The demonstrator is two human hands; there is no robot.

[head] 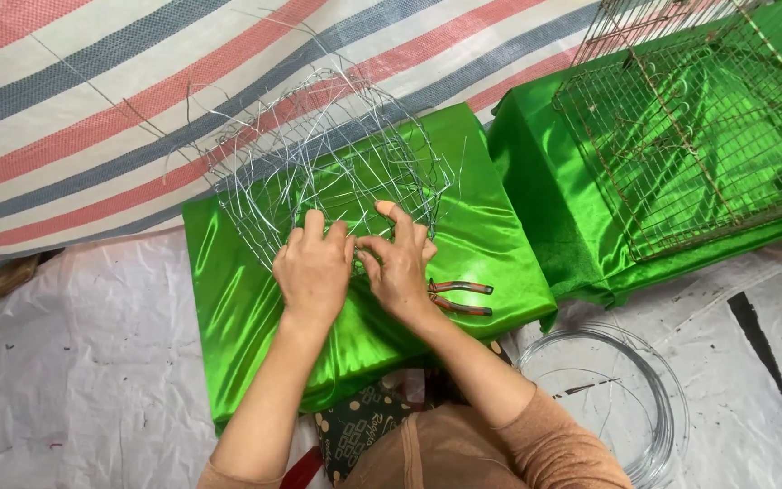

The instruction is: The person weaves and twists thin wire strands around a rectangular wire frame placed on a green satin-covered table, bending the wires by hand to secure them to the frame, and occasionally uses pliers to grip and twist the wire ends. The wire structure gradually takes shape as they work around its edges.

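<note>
I see my left hand [313,268] and right hand [400,263] side by side, each grip pinched shut on the near edge of the wire mesh frame [332,149]. The frame stretches away from my fingers across the green-draped desk [228,299], pliers [460,297] just right.

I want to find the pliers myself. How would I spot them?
Look at the shiny green cloth under the two hands. Just beside the right hand lie the pliers, flat on the cloth. Their reddish handles set them apart from the silvery wire mesh.
</note>
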